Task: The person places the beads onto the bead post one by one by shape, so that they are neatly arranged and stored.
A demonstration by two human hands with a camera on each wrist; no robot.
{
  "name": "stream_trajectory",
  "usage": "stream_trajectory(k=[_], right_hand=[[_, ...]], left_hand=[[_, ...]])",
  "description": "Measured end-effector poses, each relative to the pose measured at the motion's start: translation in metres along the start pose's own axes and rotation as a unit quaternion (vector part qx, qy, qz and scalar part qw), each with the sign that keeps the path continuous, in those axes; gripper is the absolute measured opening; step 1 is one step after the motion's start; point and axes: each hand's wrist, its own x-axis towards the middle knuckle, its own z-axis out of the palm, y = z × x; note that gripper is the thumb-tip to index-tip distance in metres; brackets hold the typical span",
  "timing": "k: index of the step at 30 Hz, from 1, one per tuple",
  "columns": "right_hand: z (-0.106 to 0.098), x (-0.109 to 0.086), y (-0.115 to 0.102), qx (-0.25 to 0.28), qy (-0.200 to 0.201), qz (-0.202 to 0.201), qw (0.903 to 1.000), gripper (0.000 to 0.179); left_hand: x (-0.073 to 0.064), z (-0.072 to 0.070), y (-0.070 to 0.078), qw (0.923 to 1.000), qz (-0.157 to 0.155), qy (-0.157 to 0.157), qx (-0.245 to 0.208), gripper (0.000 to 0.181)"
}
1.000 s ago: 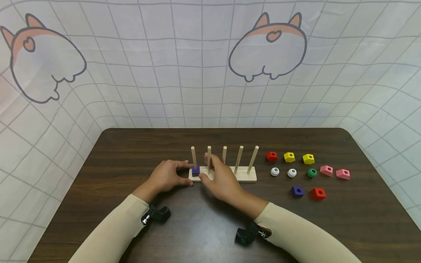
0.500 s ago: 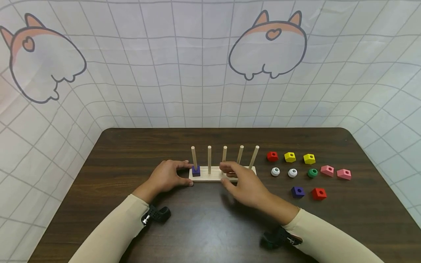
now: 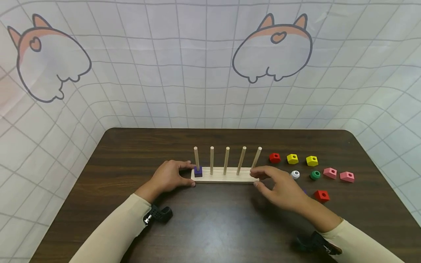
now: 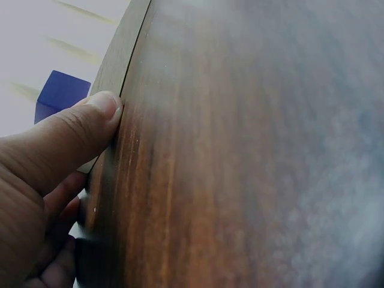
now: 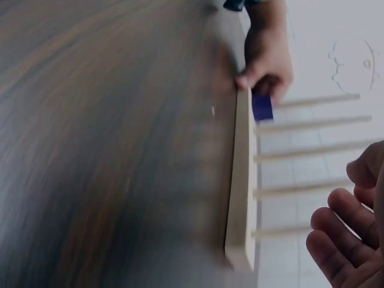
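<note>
A wooden peg board [image 3: 223, 179] with several upright pegs lies along the table. My left hand [image 3: 167, 176] grips its left end, thumb at the front edge and fingers behind. On the leftmost peg sits a purple block [image 3: 198, 172], down against the base, beside my left fingers; the left wrist view shows the same purple block [image 4: 62, 93] just past the thumb. My right hand [image 3: 284, 188] hovers by the board's right end, fingers loosely bent and holding nothing. In the right wrist view the right hand's fingers [image 5: 339, 231] are apart from the pegs.
On the dark table [image 3: 213, 226], right of the board, lie a red block [image 3: 274, 158], yellow blocks [image 3: 311, 161], a white bead [image 3: 295, 175], a green bead [image 3: 315, 175], pink blocks [image 3: 347, 177] and another red block [image 3: 321, 196]. My right hand nearly hides a second purple block [image 3: 304, 191].
My right hand has moved rightward from the second peg past the board's right end, now covering one white bead and most of the loose purple block. My left hand keeps its grip.
</note>
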Motion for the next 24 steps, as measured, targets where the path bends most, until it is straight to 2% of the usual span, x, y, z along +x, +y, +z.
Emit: stream_trajectory(k=[3,12,16,21,24], right_hand=[[-0.012,-0.009,0.011,-0.020,0.013,0.000,0.9997,0.038],[-0.047,-0.037,0.038,-0.079,0.025,0.046,0.9955,0.040],[-0.055,-0.048,0.051,-0.093,0.016,0.049,0.9943,0.043],[-0.060,-0.060,0.063,-0.122,-0.002,0.035,0.9919,0.046],[-0.062,-0.066,0.070,-0.117,-0.014,0.031,0.9925,0.047]], left_hand=[[0.001,0.000,0.000,1.0000,0.001,0.003,0.000,0.059],[0.001,0.000,-0.001,1.0000,-0.001,-0.002,0.000,0.060],[0.001,0.001,-0.001,1.0000,-0.004,-0.003,0.003,0.060],[0.001,0.001,-0.002,1.0000,-0.005,-0.003,0.004,0.060],[0.001,0.001,-0.002,1.0000,-0.005,-0.003,0.003,0.060]])
